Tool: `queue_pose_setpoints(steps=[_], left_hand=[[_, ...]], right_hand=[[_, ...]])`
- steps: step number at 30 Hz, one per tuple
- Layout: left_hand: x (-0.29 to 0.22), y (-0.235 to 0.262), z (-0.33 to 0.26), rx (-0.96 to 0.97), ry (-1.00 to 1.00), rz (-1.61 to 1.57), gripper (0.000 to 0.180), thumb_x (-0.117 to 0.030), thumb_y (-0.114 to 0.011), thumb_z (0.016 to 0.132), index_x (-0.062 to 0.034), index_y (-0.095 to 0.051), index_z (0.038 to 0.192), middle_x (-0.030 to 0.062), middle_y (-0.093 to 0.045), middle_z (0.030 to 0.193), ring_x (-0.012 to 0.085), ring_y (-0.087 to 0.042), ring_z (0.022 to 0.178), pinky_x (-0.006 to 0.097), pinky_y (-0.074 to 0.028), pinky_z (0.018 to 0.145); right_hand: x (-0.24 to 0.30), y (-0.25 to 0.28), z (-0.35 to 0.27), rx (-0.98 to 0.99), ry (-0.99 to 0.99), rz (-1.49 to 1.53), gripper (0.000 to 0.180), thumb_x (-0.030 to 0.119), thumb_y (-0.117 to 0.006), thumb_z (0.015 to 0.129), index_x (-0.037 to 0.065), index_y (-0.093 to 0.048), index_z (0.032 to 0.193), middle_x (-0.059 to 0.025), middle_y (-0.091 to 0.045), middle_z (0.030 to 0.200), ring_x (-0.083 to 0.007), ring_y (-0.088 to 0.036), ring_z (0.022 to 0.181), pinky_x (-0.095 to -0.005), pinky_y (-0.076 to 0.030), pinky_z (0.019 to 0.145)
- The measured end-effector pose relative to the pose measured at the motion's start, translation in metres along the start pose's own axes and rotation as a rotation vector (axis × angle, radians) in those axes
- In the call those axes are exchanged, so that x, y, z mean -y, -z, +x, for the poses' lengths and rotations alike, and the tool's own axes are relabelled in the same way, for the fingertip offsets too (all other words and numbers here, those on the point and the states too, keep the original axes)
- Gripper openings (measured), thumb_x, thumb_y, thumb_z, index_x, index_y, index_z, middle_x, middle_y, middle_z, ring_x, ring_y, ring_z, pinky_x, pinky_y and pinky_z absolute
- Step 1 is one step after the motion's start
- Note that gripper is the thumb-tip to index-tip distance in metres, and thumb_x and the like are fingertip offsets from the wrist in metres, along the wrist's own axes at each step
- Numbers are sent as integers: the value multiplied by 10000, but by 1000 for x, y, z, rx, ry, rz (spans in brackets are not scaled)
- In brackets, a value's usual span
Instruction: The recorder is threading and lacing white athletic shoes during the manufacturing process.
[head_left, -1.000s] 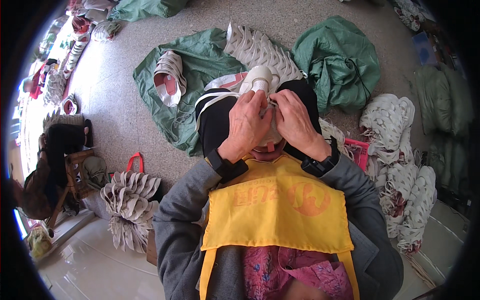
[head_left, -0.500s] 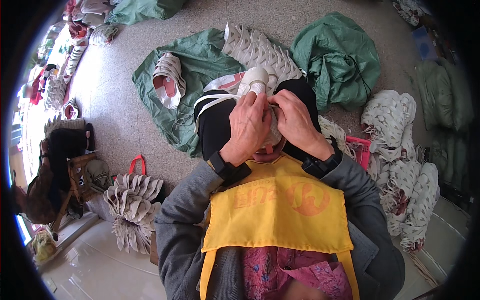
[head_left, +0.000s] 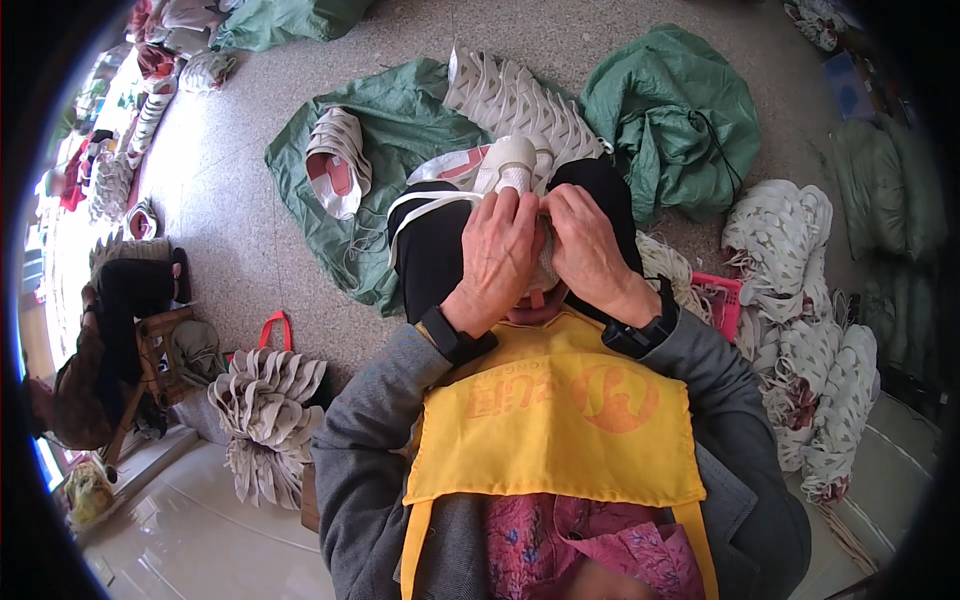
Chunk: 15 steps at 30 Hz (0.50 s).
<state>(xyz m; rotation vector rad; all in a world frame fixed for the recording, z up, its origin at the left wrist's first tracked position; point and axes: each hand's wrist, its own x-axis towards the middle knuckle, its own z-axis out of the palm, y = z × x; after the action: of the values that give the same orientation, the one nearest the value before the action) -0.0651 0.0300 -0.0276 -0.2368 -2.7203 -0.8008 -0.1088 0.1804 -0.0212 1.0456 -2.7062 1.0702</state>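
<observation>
Both hands work in the lap, above a yellow apron (head_left: 555, 420): the left hand (head_left: 497, 250) and right hand (head_left: 585, 245) are clenched around a white shoe upper (head_left: 508, 165), its toe poking out beyond the fingers. Keeping the piece braced against the knees should steady the fingerwork. Beyond lie green sacks (head_left: 670, 120), stacked pale uppers (head_left: 800, 250) and a speckled stone floor (head_left: 230, 230).

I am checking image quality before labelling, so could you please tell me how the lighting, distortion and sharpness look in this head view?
Head view: even daylight, soft shadows. A black fisheye rim darkens the corners and straight edges bend near it. Glare shows on the glossy floor at lower left. The left hand, right hand and white shoe at centre are sharp; the piles of shoe uppers at right soften slightly.
</observation>
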Motion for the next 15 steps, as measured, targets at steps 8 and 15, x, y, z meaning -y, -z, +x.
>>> queue_pose_setpoints(steps=[8, 15], left_hand=[[1, -4, 2, 12, -31, 32, 219, -118, -659, 836, -45, -568, 1022, 123, -550, 936, 312, -562, 893, 434, -469, 793], [-1, -1, 2, -5, 12, -25, 186, -111, -654, 855, -32, -558, 993, 142, -548, 926, 341, -558, 886, 454, -470, 782]], right_hand=[[-6, 1, -1, -45, -92, 151, 176, -34, -636, 850, -21, -651, 1025, -174, -641, 957, -377, -640, 937, -444, -524, 821], [-8, 1, -1, -44, -101, 150, 165, -15, -630, 857, -14, -650, 1021, -177, -645, 941, -384, -641, 928, -456, -524, 824]])
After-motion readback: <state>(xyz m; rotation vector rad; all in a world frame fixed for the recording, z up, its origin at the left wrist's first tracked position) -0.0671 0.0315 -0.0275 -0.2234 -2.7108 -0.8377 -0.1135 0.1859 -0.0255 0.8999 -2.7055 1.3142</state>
